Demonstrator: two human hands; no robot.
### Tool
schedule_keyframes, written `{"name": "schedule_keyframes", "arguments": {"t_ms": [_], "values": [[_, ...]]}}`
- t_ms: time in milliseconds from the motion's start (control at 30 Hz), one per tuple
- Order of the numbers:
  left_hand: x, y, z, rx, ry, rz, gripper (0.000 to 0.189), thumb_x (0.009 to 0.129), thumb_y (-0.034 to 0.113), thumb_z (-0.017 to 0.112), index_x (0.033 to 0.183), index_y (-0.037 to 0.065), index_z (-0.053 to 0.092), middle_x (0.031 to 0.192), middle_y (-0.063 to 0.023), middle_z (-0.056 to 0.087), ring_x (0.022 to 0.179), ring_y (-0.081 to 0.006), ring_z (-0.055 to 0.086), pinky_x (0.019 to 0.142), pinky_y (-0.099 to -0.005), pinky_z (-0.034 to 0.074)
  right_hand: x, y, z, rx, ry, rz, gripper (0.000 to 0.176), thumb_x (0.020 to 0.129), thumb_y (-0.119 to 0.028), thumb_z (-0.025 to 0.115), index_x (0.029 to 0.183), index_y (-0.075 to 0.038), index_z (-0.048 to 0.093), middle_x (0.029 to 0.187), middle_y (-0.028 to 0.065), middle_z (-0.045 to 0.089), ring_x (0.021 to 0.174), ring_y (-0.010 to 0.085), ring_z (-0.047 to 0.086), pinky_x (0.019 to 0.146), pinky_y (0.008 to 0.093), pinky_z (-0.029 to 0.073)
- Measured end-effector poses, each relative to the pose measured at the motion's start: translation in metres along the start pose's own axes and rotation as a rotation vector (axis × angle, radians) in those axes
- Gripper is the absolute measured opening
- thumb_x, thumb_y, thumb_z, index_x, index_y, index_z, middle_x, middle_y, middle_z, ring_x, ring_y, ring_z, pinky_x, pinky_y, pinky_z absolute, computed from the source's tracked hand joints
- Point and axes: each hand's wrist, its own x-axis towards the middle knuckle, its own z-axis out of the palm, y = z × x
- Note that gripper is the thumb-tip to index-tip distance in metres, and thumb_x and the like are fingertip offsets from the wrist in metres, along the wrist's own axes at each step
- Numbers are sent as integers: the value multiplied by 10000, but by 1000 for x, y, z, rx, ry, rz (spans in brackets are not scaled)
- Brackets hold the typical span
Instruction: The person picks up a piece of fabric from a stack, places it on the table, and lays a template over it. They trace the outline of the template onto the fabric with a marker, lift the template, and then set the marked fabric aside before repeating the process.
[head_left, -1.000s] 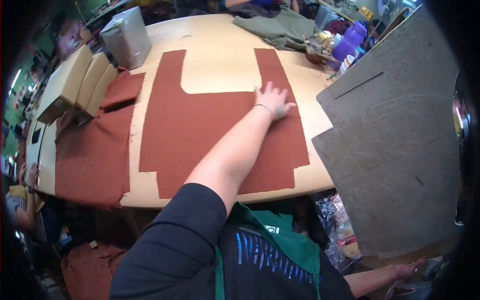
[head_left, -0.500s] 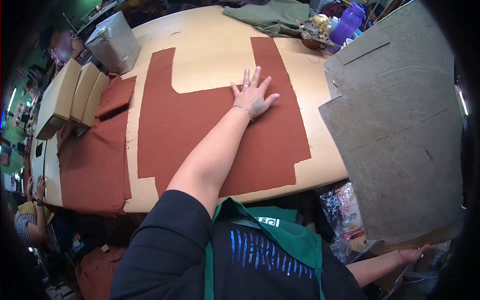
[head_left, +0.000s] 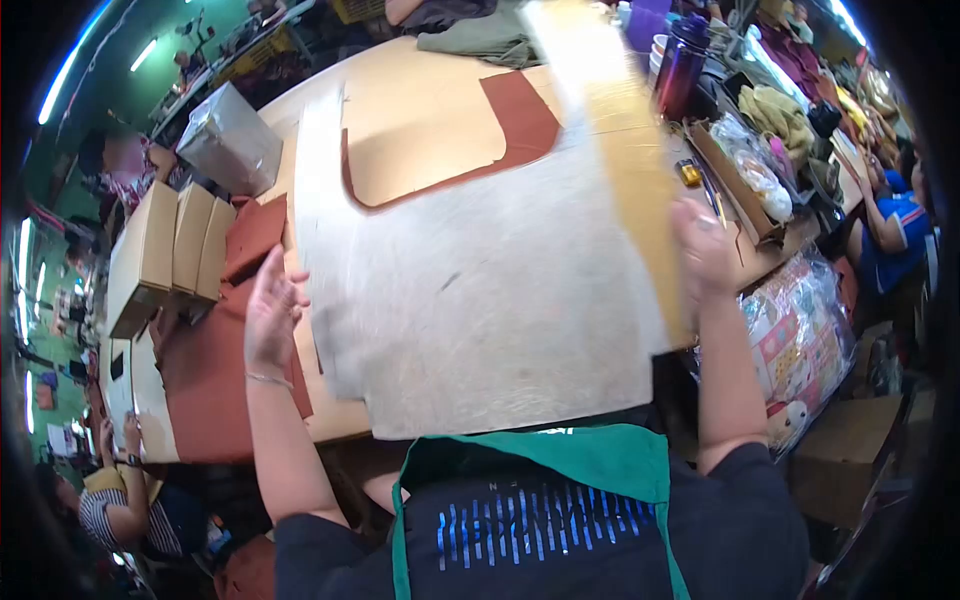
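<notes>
A large grey board [head_left: 500, 290] with a notch in its far side lies over the rust-brown fabric [head_left: 525, 115], which shows along the notch and at the far right. My left hand [head_left: 275, 310] is raised beside the board's left edge, fingers apart and holding nothing. At the board's right edge, by a tan strip [head_left: 640, 190], is my right hand [head_left: 705, 250]; motion smears its fingers, and whether it grips the edge is unclear.
Cardboard pieces [head_left: 145, 255] and a wrapped box [head_left: 230, 140] stand at the left, near folded brown fabric [head_left: 210, 370]. A dark bottle [head_left: 683, 65] and an open carton [head_left: 735, 185] are at the right. Co-workers are at both sides.
The grey board has come from the right onto the fabric. My left hand has lifted off the fabric and moved left. My right hand has risen from the lower right to the board's right edge.
</notes>
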Motion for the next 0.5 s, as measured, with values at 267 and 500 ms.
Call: {"name": "schedule_keyframes", "arguments": {"t_ms": [267,500], "values": [[3,-85,-34,521,365,-187,488,736,145,674,1120,-53,446,758,31,488,685,-62,452,618,-191,384,63,76,59,-829,-2,68,226,861,-209,464,911,-7,554,776,130,586,772,227,563,667,341,447],[17,-83,-20,385,410,-182,478,705,177,704,1047,-44,453,832,-33,543,758,-102,501,683,-211,404,71,60,77,-1221,-50,161,247,873,-207,410,1007,-8,466,936,222,558,881,350,552,756,437,444]]}}
